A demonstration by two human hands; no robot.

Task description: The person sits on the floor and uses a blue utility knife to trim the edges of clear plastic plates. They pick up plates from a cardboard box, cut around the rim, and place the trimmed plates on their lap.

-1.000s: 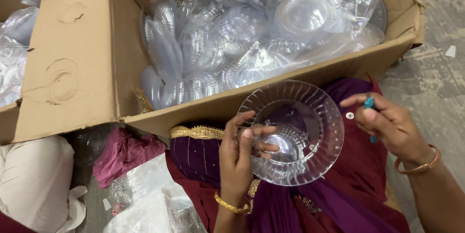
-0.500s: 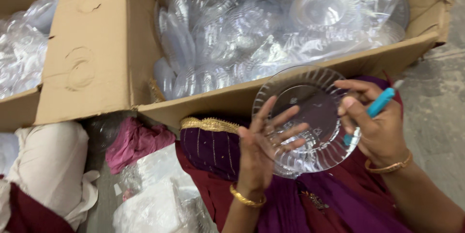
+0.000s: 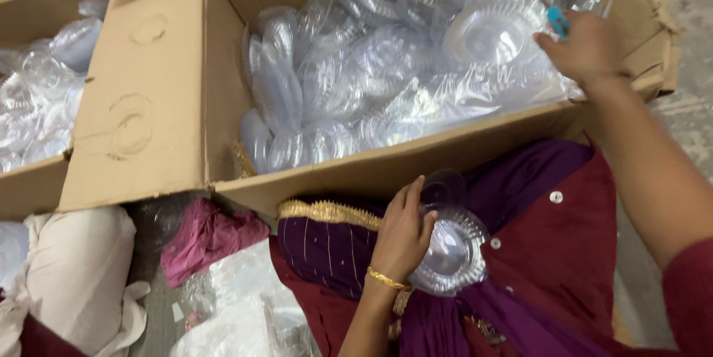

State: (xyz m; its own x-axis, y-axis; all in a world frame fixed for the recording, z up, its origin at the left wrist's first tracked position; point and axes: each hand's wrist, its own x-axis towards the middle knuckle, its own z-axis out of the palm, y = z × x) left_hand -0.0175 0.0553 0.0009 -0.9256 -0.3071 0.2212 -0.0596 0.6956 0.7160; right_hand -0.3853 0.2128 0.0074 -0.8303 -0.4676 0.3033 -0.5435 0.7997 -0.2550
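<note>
My left hand rests on my lap and grips a clear ribbed plastic bowl by its rim, the bowl tilted on the purple and maroon cloth. My right hand reaches into the big cardboard box at its right end, holding a small blue pen-like thing and touching the clear plastic bowls piled inside. A clear plastic bag liner lies over part of that pile.
A second cardboard box with more clear plastic pieces stands at the left. Pink cloth, a white bundle and crumpled clear plastic lie on the floor below the boxes. Grey concrete floor shows at right.
My right hand has left the bowl and moved up into the box with the blue thing. My left hand has lowered the bowl onto my lap. The view has shifted left.
</note>
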